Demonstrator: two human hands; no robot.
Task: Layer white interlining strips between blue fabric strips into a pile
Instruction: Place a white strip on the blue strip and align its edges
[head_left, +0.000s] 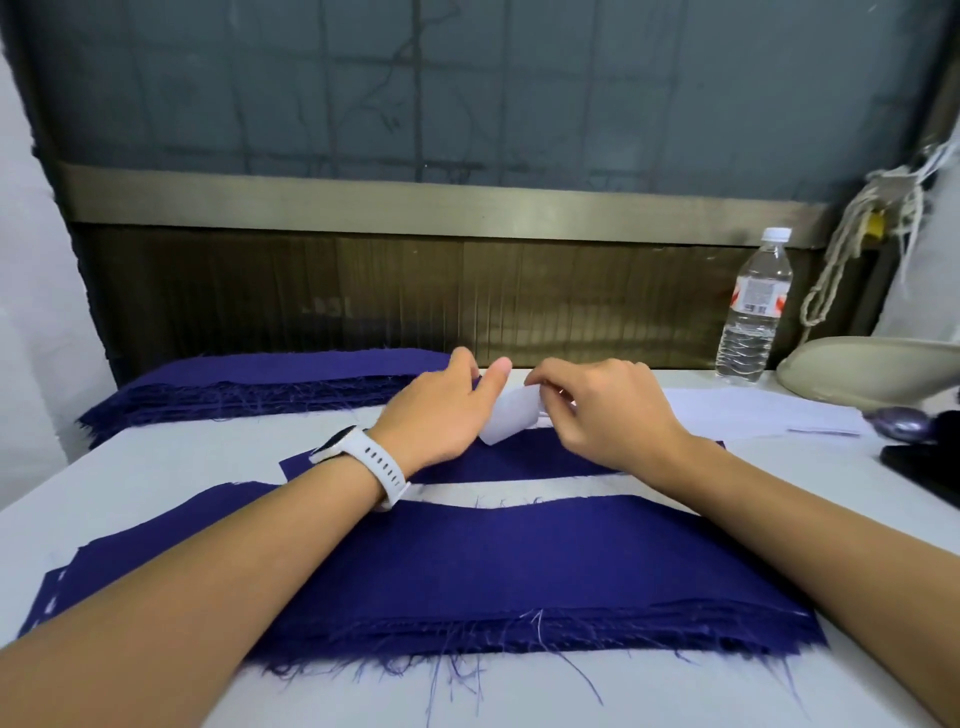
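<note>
- Broad pile of frayed dark-blue fabric strips (493, 571): lying along the near edge of the white-topped bench (171, 460), loose threads trailing off its front; both forearms are passing over it.
- Single narrow dark-blue fabric strip (519, 460): lying flat just beyond that pile, toward the middle of the bench, with a thin band of white showing between the two.
- Short white interlining strip (508, 422): curling upward above the single blue strip, its lower end dipping down to it.
- Right hand (608, 410): pinching the strip's upper end between curled fingertips and thumb.
- Left hand (441, 410): spreading wide, thumb and forefinger straight, thumb just beside the strip's left edge; contact cannot be told.
- White strap watch (363, 457): sitting on the left wrist.
- Tall stack of dark-blue fabric strips (249, 384): resting at the far left corner.
- Flat white interlining sheets (753, 415): lying toward the far right edge.
- Clear plastic water bottle (753, 312): standing upright at the far right edge, beside a beige bowl-shaped object (872, 369).
</note>
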